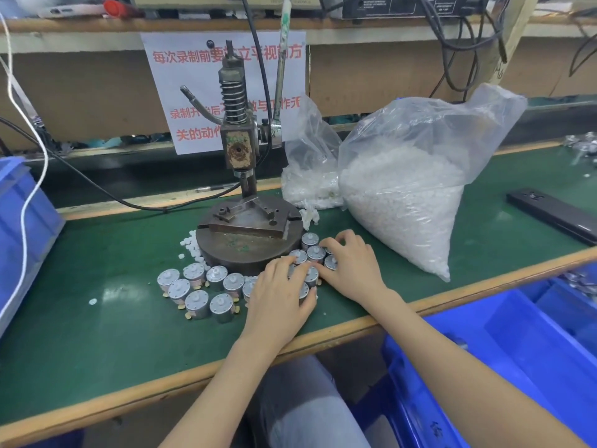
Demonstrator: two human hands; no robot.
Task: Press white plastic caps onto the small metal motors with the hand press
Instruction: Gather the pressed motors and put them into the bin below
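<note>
Motors (197, 303) upright, axes vertical, shafts up

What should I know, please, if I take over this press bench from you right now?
Left hand and right hand rest on motors in front of the press base; grip unclear.
Other motors stand left of them; loose caps lie by the base, the large bag of caps to its right.
Nothing sits under the ram; lever up.
Done: cannot tell whether any motor is capped. Left: load and press them.

Green bench (113, 334) bears press (245, 247), motors (197, 302), bags (403, 195).
</note>
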